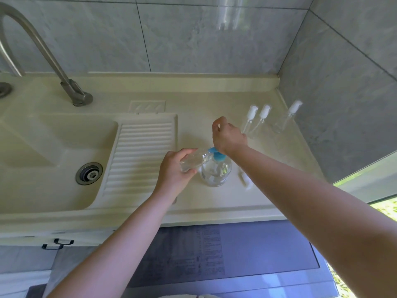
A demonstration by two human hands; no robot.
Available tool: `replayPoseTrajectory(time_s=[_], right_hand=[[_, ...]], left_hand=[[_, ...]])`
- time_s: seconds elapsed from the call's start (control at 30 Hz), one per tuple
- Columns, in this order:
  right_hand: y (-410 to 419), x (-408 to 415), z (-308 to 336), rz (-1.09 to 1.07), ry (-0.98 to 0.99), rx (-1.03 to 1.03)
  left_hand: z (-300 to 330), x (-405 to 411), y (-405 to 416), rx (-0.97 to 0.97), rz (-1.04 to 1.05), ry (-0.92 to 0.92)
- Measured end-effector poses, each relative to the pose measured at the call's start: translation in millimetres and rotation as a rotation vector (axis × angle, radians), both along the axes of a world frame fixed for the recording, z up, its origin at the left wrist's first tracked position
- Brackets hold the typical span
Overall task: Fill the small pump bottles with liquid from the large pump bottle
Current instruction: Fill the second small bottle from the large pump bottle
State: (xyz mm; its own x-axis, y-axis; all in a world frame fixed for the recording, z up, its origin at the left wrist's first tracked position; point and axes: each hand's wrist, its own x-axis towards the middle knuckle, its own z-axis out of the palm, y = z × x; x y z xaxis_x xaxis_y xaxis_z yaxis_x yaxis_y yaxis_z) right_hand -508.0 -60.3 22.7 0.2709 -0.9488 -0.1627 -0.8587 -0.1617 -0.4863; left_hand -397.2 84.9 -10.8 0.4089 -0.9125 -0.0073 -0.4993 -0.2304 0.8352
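Your left hand [174,168] is gripping a small bottle [193,161] just left of centre in the frame, fingers curled round its clear body; it is lying tilted, its long axis running from lower left to upper right, with the open mouth pointing at the blue spout of the large bottle [216,172]; mouth and spout are looking close to touching, though blur is hiding the exact gap. The large bottle is standing upright on the table [236,203], immediately right of your left hand. Your right hand [227,136] is hovering above the blue pump head [217,154], fingers loosely curled and holding nothing, wrist almost over the pump; so it is the nearer hand for pressing down. Judging from this, the coming press is depending on the mouth sitting under the spout. Three capped small bottles [261,121] are waiting upper right of centre, well apart from your hands; a loose white cap [245,178] is lying just right of the large bottle.
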Motion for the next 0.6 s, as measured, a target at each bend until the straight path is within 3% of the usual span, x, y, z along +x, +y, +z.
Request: replayPoseTrajectory(time_s=[0.1,0.6], right_hand=[[-6.0,1.7,4.7,-0.009,-0.057,0.077],[1.2,0.0,-5.8,-0.034,-0.002,-0.065]], left_hand=[[2.4,-0.3,-0.7,-0.015,0.002,-0.005],[5.6,-0.8,0.6,0.016,-0.009,-0.005]])
